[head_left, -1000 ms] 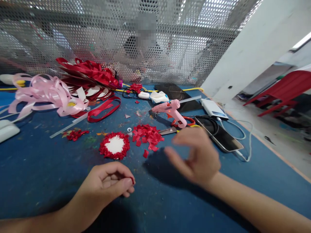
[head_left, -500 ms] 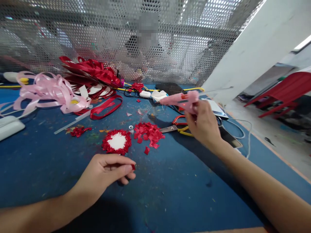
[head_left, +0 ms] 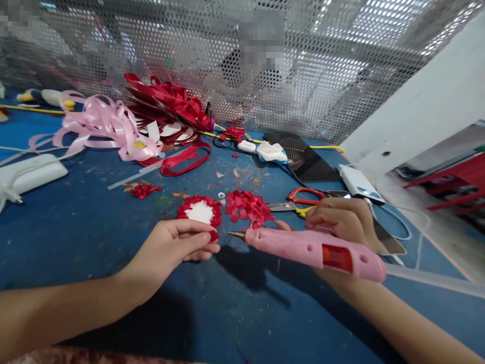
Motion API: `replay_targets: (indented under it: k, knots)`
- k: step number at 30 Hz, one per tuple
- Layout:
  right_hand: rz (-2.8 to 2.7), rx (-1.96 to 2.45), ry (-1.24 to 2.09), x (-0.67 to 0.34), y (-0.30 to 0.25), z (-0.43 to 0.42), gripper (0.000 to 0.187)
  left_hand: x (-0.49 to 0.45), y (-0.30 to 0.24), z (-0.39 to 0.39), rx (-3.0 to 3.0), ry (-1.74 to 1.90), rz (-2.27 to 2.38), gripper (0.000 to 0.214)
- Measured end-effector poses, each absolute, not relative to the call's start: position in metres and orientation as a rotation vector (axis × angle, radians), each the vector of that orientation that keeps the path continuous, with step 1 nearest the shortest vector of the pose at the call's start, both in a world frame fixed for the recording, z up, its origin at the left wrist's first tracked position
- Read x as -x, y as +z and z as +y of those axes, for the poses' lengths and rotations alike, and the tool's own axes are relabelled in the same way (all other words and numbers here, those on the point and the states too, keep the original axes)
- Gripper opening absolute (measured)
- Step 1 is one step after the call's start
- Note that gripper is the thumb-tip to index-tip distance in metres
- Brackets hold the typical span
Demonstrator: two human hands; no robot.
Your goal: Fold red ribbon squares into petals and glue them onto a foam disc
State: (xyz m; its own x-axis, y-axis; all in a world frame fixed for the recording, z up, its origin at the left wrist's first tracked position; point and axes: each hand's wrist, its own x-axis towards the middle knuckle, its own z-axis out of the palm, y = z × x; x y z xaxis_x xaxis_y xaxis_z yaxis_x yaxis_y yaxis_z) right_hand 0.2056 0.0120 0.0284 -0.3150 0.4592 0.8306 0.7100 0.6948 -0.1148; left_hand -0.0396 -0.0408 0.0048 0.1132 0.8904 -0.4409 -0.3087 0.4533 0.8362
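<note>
Left hand (head_left: 172, 245) pinches a small red piece (head_left: 213, 236) between thumb and fingertips, the red-fringed disc (head_left: 199, 212) lying just beyond. Close by, across a slim gap, points the nozzle of the pink glue gun (head_left: 303, 247), gripped by the curled right hand (head_left: 346, 222). Blue tabletop (head_left: 235, 323) spreads nearside; a power bank (head_left: 359, 183) sits near the right edge.
</note>
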Motion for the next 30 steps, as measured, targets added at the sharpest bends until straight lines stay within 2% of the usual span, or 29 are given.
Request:
replay_targets:
  k: [3,7,14,21,30]
  knots:
    - [-2.022,0.76,-0.411,-0.2,0.029,0.007,0.024,0.039,0.005,-0.041,-0.679,0.969,1.128,0.012]
    - [-2.014,0.757,-0.33,-0.196,0.028,0.003,0.021,0.038,0.006,-0.039,-0.676,0.961,1.124,0.012]
    - [-2.048,0.763,-0.457,-0.192,0.026,-0.001,0.021,0.038,0.007,-0.039,-0.682,0.927,1.138,0.013]
    - [-2.123,0.845,-0.345,-0.192,0.025,-0.008,0.023,0.038,0.006,-0.039,-0.671,0.928,1.13,0.014]
    - [-2.129,0.82,-0.451,-0.192,0.024,-0.004,0.025,0.038,0.008,-0.04,-0.679,0.92,1.114,0.008]
